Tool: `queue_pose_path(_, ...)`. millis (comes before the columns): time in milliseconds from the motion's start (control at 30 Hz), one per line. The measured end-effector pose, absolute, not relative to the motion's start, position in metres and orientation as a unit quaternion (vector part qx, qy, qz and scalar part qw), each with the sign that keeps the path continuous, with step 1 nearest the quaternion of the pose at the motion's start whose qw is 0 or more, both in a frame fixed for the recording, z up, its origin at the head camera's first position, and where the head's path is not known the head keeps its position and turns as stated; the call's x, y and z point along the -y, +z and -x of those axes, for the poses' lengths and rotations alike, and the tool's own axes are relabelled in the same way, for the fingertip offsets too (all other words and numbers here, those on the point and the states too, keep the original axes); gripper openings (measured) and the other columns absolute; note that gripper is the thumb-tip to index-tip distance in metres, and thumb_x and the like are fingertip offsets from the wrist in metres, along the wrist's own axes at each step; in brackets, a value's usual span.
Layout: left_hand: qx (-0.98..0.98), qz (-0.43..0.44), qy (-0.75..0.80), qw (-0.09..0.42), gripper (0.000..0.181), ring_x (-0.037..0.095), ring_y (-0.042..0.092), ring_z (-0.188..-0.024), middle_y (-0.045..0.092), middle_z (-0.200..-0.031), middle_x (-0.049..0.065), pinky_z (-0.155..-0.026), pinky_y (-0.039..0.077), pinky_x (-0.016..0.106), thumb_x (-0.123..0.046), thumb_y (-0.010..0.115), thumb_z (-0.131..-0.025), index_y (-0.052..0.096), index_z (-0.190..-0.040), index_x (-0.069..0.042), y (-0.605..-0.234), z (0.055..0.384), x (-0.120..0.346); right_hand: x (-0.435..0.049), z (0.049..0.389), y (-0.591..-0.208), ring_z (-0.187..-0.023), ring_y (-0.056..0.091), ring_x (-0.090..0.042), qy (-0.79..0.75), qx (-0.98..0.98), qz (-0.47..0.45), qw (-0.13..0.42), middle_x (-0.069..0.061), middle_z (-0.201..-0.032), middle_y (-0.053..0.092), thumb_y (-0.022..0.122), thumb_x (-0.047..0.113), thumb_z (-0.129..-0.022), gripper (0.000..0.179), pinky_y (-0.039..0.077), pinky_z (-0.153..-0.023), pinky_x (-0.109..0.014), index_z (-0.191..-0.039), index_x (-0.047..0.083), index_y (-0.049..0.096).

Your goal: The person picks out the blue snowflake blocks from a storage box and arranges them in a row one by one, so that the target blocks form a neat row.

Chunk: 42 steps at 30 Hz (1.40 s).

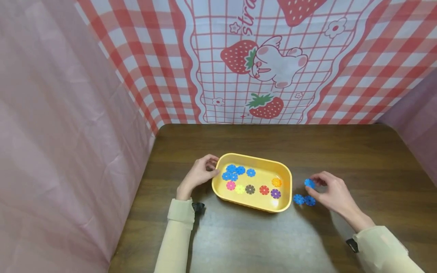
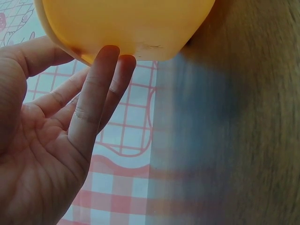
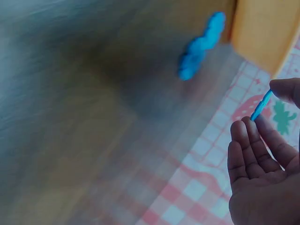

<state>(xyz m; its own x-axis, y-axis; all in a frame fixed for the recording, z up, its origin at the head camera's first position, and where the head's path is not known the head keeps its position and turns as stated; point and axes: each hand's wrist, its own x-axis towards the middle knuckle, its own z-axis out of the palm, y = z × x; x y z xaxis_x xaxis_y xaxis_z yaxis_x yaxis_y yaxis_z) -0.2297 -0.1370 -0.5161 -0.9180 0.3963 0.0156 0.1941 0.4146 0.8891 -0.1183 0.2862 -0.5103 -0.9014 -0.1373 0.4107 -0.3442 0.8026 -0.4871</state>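
My right hand [image 1: 334, 191] pinches a blue notched plastic disc [image 1: 309, 183] between thumb and fingertips, right of the yellow tray [image 1: 252, 207]. The right wrist view shows this disc [image 3: 261, 105] edge-on. Just below it, two blue discs [image 1: 299, 199] lie side by side on the table, touching or joined. My left hand [image 1: 199, 174] is at the tray's left end, its fingers fairly straight and touching the outer wall [image 2: 126, 28]. Inside the tray, several blue discs [image 1: 231, 168] cluster at the left. Pink [image 1: 230, 185], yellow [image 1: 240, 189], dark grey [image 1: 250, 189], red [image 1: 264, 190], purple [image 1: 275, 193] and orange discs [image 1: 276, 182] also lie there.
The brown wooden table [image 1: 191, 136] has wood grain and a shiny patch in front of the tray. Behind it hangs a red-and-white checked strawberry cloth [image 1: 218, 110]. A pink curtain [image 1: 68, 151] runs along the left side.
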Motion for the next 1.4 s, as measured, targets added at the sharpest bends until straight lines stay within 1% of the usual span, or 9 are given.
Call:
queue_pose_path(167,-0.836,-0.176,0.51,0.098,0.033,0.023,0.066,-0.088,0.068,-0.102,0.012,-0.083,0.055,0.037,-0.001,0.075,-0.086,0.062,-0.116,0.0,-0.515,0.228,0.138,-0.301,0.109,-0.522,-0.073,0.057,-0.015,0.273,0.94,-0.123,0.162,0.003,-0.08,0.063,0.089,0.011,-0.068,0.029,0.043,-0.068,-0.014,-0.091,0.007,0.072)
queue_pose_path(300,-0.837,-0.177,0.509,0.097,0.033,0.023,0.066,-0.088,0.068,-0.102,0.013,-0.082,0.055,0.037,-0.001,0.075,-0.086,0.062,-0.116,0.001,-0.515,0.228,0.138,-0.31,0.104,-0.53,-0.073,0.055,-0.014,0.262,0.946,-0.126,0.144,0.004,-0.08,0.061,0.089,0.012,-0.068,0.028,0.046,-0.064,-0.024,-0.09,0.008,0.072)
queue_pose_path(400,-0.838,-0.174,0.508,0.098,0.033,0.024,0.066,-0.088,0.068,-0.102,0.013,-0.083,0.055,0.039,-0.001,0.075,-0.086,0.062,-0.116,0.001,-0.515,0.228,0.138,-0.316,0.101,-0.534,-0.072,0.054,-0.012,0.255,0.95,-0.124,0.131,0.004,-0.081,0.06,0.089,0.013,-0.069,0.028,0.048,-0.062,-0.029,-0.09,0.007,0.072)
queue_pose_path(667,-0.843,-0.163,0.503,0.103,0.034,0.022,0.065,-0.088,0.068,-0.103,0.011,-0.084,0.055,0.038,-0.003,0.076,-0.086,0.063,-0.117,-0.002,-0.516,0.228,0.139,-0.324,0.097,-0.541,-0.072,0.054,-0.01,0.244,0.955,-0.123,0.111,0.004,-0.083,0.06,0.089,0.015,-0.068,0.029,0.048,-0.061,-0.029,-0.092,0.009,0.073)
queue_pose_path(933,-0.845,-0.158,0.501,0.104,0.034,0.021,0.065,-0.088,0.068,-0.103,0.01,-0.084,0.055,0.039,-0.003,0.076,-0.086,0.063,-0.117,-0.003,-0.516,0.228,0.138,-0.327,0.094,-0.545,-0.071,0.048,-0.009,0.247,0.958,-0.119,0.084,0.005,-0.084,0.057,0.088,0.014,-0.069,0.03,0.04,-0.058,-0.028,-0.094,0.009,0.073)
queue_pose_path(1200,-0.845,-0.161,0.499,0.102,0.034,0.021,0.065,-0.088,0.068,-0.102,0.01,-0.083,0.055,0.038,-0.003,0.076,-0.086,0.063,-0.117,-0.002,-0.516,0.228,0.136,-0.326,0.09,-0.546,-0.07,0.047,-0.009,0.246,0.958,-0.118,0.094,0.004,-0.083,0.057,0.087,0.01,-0.068,0.028,0.039,-0.058,-0.027,-0.092,0.008,0.072)
queue_pose_path(1400,-0.843,-0.165,0.501,0.1,0.034,0.021,0.065,-0.087,0.068,-0.102,0.01,-0.082,0.055,0.037,-0.003,0.076,-0.086,0.063,-0.117,-0.002,-0.516,0.228,0.136,-0.326,0.09,-0.545,-0.071,0.047,-0.009,0.244,0.959,-0.112,0.091,0.003,-0.083,0.057,0.087,0.01,-0.068,0.029,0.04,-0.058,-0.027,-0.093,0.007,0.072)
